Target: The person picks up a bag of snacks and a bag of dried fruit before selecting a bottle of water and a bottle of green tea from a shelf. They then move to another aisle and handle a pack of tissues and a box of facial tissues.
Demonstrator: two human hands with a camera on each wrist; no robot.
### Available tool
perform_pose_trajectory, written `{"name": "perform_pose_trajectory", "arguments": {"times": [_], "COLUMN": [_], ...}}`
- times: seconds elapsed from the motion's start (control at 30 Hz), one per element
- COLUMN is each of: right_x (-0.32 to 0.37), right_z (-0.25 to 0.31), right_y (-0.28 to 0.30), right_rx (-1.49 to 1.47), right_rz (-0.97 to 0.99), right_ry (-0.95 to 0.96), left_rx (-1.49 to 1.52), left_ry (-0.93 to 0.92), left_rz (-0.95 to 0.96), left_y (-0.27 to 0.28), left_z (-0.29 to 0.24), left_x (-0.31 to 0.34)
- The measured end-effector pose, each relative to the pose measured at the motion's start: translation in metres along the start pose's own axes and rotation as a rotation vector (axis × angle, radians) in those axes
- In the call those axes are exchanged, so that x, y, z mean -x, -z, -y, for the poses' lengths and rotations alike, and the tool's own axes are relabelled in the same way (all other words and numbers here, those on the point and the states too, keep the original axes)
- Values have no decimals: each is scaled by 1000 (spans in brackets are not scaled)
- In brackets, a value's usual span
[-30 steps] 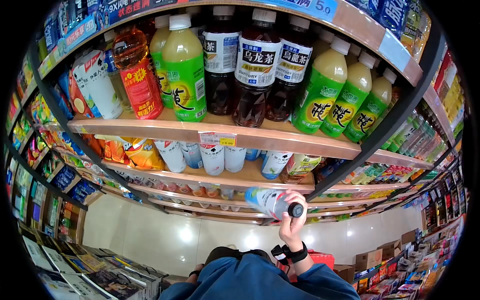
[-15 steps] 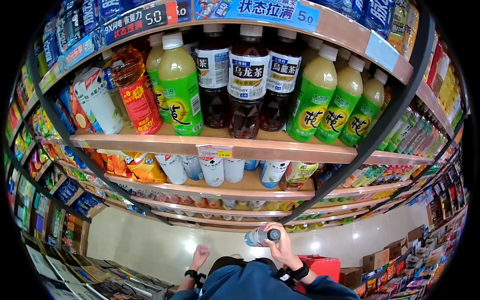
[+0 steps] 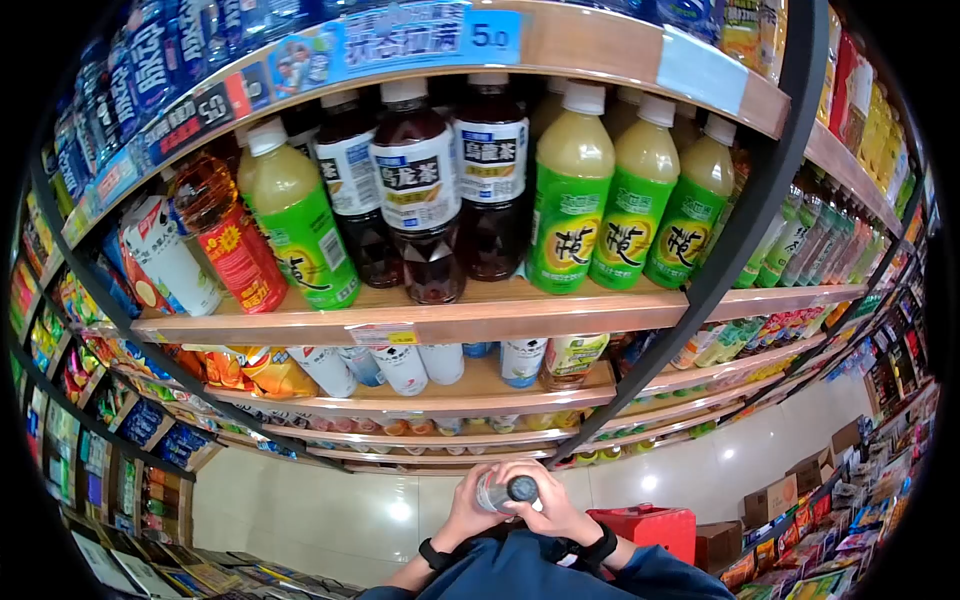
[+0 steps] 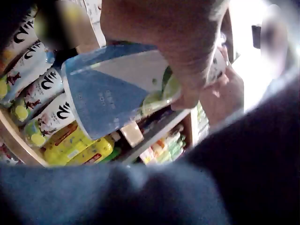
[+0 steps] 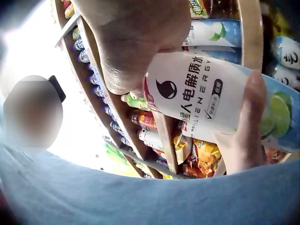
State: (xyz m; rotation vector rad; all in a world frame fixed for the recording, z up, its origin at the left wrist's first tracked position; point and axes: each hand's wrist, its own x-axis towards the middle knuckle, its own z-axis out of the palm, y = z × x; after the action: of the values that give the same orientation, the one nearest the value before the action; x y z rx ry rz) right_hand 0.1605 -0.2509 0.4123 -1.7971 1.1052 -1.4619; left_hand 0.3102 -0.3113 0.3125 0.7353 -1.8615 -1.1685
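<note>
In front of the torso, both hands hold one drink bottle (image 3: pixel 494 488) with a dark cap (image 3: pixel 522 489) turned up towards the head camera. Its white label (image 5: pixel 187 93) carries black lettering, with limes and a blue base (image 4: pixel 108 89) lower down. My left hand (image 3: pixel 466 515) grips the body, its thumb lying across the label in the right wrist view. Around the upper end, beside the cap, my right hand (image 3: pixel 552 512) holds the bottle; part of this hand (image 5: pixel 136 42) hides the neck in the right wrist view.
Shelves in front hold green-labelled bottles (image 3: pixel 573 200), dark oolong tea bottles (image 3: pixel 415 190) and, one level down, white bottles (image 3: pixel 398 368). A red box (image 3: pixel 650 530) stands right of the body, with cardboard boxes (image 3: pixel 770 500) farther right. Magazines (image 3: pixel 130 570) lie at lower left.
The right hand has drawn the bottle back from the shelves to the torso and stood it more upright. My left hand has come up from the side and taken hold of the bottle.
</note>
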Motion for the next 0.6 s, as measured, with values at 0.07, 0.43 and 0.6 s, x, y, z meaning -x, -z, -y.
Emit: {"name": "perform_pose_trajectory", "arguments": {"times": [0.07,0.43,0.6], "right_x": [-1,-27,-5], "right_z": [-3,-2,-15], "right_y": [6,47,71], "right_rx": [-43,85,172], "right_rz": [54,6,-136], "right_ry": [-39,-9,-78], "left_rx": [-37,-123,68], "left_ry": [19,2,-196], "left_rz": [-56,-266,-428], "left_y": [-8,-5,2], "left_z": [-5,-11,-34], "left_x": [0,-29,-83]}}
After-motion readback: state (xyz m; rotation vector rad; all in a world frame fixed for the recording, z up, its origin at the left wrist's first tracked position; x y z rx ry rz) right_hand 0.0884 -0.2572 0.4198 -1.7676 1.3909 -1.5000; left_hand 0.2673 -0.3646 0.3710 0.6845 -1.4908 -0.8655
